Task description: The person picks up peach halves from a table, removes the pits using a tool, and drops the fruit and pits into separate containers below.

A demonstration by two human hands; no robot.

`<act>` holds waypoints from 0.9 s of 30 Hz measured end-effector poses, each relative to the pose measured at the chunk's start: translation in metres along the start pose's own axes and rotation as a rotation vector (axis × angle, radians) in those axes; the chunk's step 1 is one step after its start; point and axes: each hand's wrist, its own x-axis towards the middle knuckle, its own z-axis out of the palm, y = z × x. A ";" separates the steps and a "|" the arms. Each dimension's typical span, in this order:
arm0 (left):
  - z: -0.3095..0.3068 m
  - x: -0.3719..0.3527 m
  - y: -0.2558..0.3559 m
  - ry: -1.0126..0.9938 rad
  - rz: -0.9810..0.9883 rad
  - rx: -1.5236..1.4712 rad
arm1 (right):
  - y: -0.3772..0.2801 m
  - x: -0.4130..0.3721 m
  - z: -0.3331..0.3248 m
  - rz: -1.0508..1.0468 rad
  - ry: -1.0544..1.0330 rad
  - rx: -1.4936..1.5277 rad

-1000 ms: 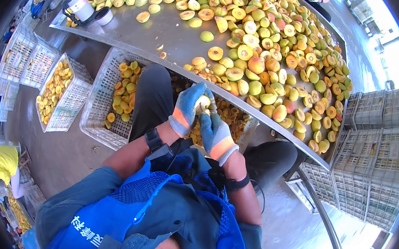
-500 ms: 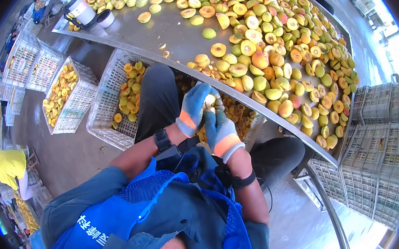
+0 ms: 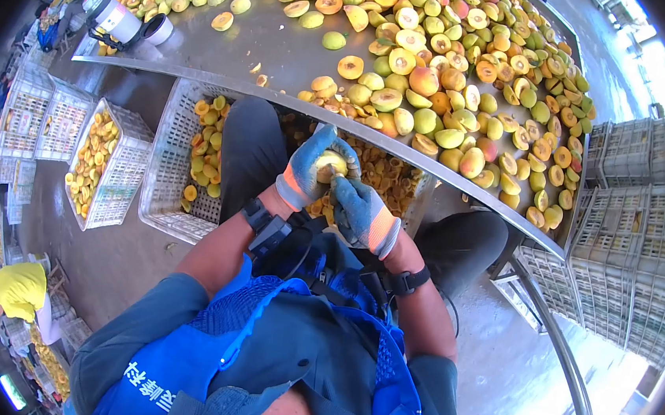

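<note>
Both hands wear blue-grey gloves with orange cuffs and meet above my lap, just below the metal table's edge. My left hand (image 3: 312, 163) is closed around a yellow-green fruit half (image 3: 328, 166), its cut face partly showing. Against the fruit's right side, my right hand (image 3: 361, 208) has its fingers curled together; whatever they pinch is too hidden to make out. Under the hands lies a crate of cut fruit pieces (image 3: 392, 183). Many halved fruits (image 3: 439, 74) cover the metal table (image 3: 282, 61) ahead.
A white crate (image 3: 163, 169) with fruit stands left of my knee, and another fruit crate (image 3: 117, 181) farther left. A white container (image 3: 118, 20) and a dark cup (image 3: 158, 29) are on the table. Crates are stacked right (image 3: 621, 256). A person in yellow (image 3: 21, 291) is lower left.
The fruit half now shows in my left hand, where a small pale piece showed between the hands before. My right hand has turned and moved lower. The whole view has shifted slightly.
</note>
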 end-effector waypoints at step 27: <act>-0.003 -0.014 -0.015 0.184 -0.015 0.041 | 0.003 0.001 0.000 0.007 -0.041 -0.178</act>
